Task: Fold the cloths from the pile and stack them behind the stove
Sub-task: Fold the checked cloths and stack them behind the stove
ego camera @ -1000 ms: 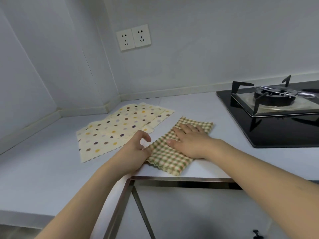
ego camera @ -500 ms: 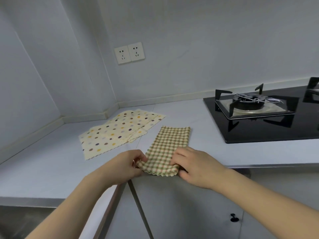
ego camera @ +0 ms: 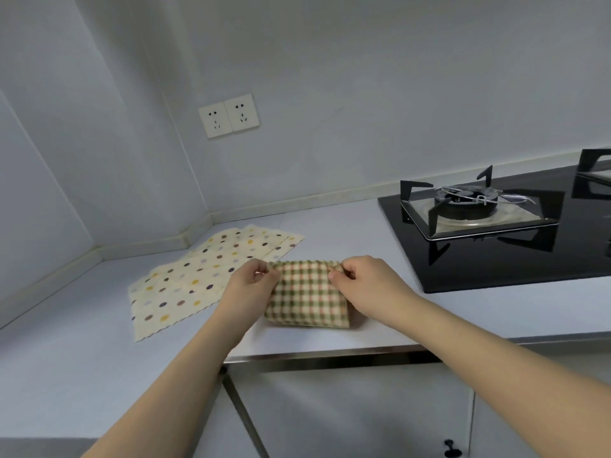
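We are working at the counter filling the frame's middle band, with the stove sitting at the right and the spotted pile lying left of centre, reaching toward the corner. At lower centre, just right of the pile and near the counter's front edge, we are folding the checked cloth: its fold is facing us at the bottom, and its doubled far edge is running left to right between our hands. Our left hand is pinching the far left corner with curled fingers, and our right hand is pinching the far right corner the same way, so both grips are clamped on the cloth. The stove is lying to the upper right, nearer our right hand, so we judge the carry will be leading rightward and away from us. No folded cloths are showing behind the stove, though its right end is running out of frame.
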The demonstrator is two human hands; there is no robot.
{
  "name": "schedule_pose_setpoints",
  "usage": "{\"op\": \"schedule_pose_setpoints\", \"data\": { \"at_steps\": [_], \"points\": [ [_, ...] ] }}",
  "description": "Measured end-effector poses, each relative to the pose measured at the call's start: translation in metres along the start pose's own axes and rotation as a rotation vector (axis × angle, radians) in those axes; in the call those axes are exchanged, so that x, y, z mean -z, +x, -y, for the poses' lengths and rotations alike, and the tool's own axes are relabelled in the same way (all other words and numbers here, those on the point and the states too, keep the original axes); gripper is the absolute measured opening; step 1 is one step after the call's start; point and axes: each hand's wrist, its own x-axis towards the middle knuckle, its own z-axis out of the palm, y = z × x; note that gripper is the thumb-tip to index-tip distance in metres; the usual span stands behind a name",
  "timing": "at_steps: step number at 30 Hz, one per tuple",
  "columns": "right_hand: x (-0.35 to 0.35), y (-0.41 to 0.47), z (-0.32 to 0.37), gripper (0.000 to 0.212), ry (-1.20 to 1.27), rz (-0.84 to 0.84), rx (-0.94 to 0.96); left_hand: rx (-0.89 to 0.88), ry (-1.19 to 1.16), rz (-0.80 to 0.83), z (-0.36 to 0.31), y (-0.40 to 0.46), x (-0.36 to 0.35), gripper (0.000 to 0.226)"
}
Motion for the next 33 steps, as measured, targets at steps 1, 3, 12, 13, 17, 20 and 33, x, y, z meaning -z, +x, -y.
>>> {"op": "schedule_pose_setpoints", "data": {
  "at_steps": [1,3,12,13,17,20,33],
  "points": [
    [-0.001,0.007,-0.003,0.038,-0.059,-0.020,-0.007,-0.005,0.034,-0.025,-0.001,0.011,-0.009,0.015],
    [-0.005,0.021,-0.011,0.034,-0.167,-0.049,-0.027,-0.026,0.156,-0.048,0.001,0.030,-0.025,0.015],
    [-0.018,0.046,-0.028,0.026,-0.454,-0.014,-0.119,-0.184,0.828,-0.150,0.022,0.057,-0.060,0.024],
    [-0.017,0.048,-0.028,0.026,-0.440,0.016,-0.143,-0.184,0.838,-0.156,0.022,0.057,-0.061,0.026],
    [-0.011,0.059,-0.029,0.010,-0.327,0.109,-0.206,-0.146,0.868,-0.144,0.022,0.056,-0.063,0.026],
    [-0.010,0.061,-0.035,0.005,-0.162,0.112,-0.206,-0.035,0.725,-0.051,0.019,0.054,-0.063,0.021],
    [0.020,0.011,0.016,0.011,0.870,-0.011,-0.442,0.091,-0.261,-0.095,-0.035,-0.015,-0.041,0.026]
  ]
}}
